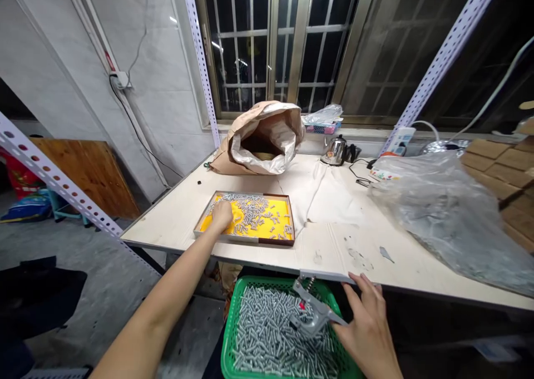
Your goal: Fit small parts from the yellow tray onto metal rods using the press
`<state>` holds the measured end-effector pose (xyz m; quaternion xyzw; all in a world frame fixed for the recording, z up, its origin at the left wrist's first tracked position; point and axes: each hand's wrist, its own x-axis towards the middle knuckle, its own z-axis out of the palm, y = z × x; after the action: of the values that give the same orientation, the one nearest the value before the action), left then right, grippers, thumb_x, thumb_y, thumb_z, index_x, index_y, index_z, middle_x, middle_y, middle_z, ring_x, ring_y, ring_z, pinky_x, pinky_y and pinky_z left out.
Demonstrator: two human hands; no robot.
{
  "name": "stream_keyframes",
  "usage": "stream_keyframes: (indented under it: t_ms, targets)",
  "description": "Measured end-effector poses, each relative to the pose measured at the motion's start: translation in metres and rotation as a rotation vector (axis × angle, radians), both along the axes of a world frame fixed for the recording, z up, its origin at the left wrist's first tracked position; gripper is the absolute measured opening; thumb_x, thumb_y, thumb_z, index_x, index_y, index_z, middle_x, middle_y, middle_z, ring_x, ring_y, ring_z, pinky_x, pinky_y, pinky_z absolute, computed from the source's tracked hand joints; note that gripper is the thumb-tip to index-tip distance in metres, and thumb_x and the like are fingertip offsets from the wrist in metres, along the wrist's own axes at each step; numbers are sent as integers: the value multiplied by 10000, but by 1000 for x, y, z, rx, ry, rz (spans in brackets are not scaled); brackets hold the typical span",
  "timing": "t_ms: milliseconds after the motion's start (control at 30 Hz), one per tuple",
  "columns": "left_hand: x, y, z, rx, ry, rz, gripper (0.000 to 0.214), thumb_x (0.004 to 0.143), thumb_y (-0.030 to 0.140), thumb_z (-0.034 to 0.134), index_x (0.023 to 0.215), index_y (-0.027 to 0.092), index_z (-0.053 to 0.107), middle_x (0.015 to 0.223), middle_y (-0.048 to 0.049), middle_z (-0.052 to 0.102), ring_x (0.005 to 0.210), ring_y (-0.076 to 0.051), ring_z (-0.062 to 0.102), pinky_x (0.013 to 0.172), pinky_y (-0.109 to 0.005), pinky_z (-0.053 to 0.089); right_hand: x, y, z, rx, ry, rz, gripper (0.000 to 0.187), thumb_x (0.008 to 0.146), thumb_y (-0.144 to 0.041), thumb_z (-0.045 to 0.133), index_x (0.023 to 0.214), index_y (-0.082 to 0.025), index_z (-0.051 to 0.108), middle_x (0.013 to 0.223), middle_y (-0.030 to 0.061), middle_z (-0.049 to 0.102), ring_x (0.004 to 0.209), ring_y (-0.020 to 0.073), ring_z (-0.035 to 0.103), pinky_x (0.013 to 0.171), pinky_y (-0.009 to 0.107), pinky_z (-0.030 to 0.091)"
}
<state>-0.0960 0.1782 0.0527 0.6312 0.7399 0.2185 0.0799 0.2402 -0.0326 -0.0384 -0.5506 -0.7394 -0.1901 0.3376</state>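
Note:
My left hand (222, 215) is closed, down in a shallow tray (273, 241) with a yellow bottom. Small silver screws (251, 209) lie scattered beside it, and what its fingers hold is hidden. At the table's front edge my right hand (369, 318) rests with fingers stretched out and apart. Its thumb side touches the handle of a grey metal clamp-like tool (315, 310) with a spring, which sits at the edge. Below the tool stands a green plastic basket (228, 343) full of silver threaded pieces (271, 331).
A large open paper sack (233, 151) lies behind the tray on the table (334, 234). Farther back is a metal kettle (334, 152). Clear plastic sheeting (450, 212) covers the right side near stacked cardboard boxes (492, 162). Perforated uprights (200, 50) flank the table.

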Motion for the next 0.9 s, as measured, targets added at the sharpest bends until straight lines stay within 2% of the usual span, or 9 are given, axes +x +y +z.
stream_keyframes:
  t_ms: [133, 267, 400, 500, 567, 667, 900]
  targets:
    - [10, -33, -10, 164, -226, -41, 132, 824, 213, 513, 799, 155, 629, 862, -119, 693, 875, -243, 641, 786, -330, 465, -5, 9, 19, 6, 21, -28, 435, 830, -438, 520, 1115, -109, 515, 1247, 211, 483, 1262, 375, 377, 1029, 614, 344]
    - [29, -85, -21, 210, -494, -69, 254, 846, 342, 460, 833, 145, 621, 816, -88, 695, 741, -187, 642, 668, -278, 487, -12, 23, 33, 9, 20, -43, 468, 805, -436, 566, 1123, -94, 529, 1258, 210, 477, 1281, 362, 361, 1057, 608, 314]
    - [68, -148, -38, 0, -1069, -135, 267, 679, 401, 683, 728, 139, 661, 694, -49, 683, 635, -158, 587, 608, -254, 450, -24, 30, 42, -15, -7, -58, 482, 800, -410, 583, 1152, -85, 527, 1290, 201, 466, 1306, 348, 333, 1095, 597, 258]
    - [95, -180, -50, -154, -1266, -146, 234, 647, 376, 733, 700, 152, 690, 684, -25, 676, 653, -149, 567, 659, -259, 439, -33, 30, 46, -47, -21, -62, 473, 800, -350, 566, 1190, -88, 509, 1329, 194, 446, 1336, 345, 296, 1114, 602, 206]
    - [103, -189, -54, -181, -1268, -154, 210, 658, 364, 729, 684, 158, 699, 691, -21, 672, 678, -155, 566, 685, -267, 432, -37, 29, 48, -65, -19, -63, 481, 793, -304, 549, 1219, -89, 491, 1353, 193, 431, 1359, 344, 267, 1118, 612, 177]
    - [101, -191, -55, -166, -1160, -188, 193, 661, 349, 716, 639, 159, 693, 689, -24, 655, 689, -168, 566, 679, -272, 420, -40, 28, 47, -84, -23, -49, 495, 766, -231, 523, 1237, -87, 474, 1385, 196, 407, 1379, 345, 238, 1115, 633, 139]
    - [86, -188, -35, -193, -719, -415, 137, 721, 262, 626, 614, 192, 673, 712, -29, 644, 752, -200, 588, 720, -299, 409, -45, 23, 41, -138, -42, -14, 518, 716, -131, 489, 1226, -62, 438, 1459, 228, 302, 1420, 342, 127, 1106, 665, 64]
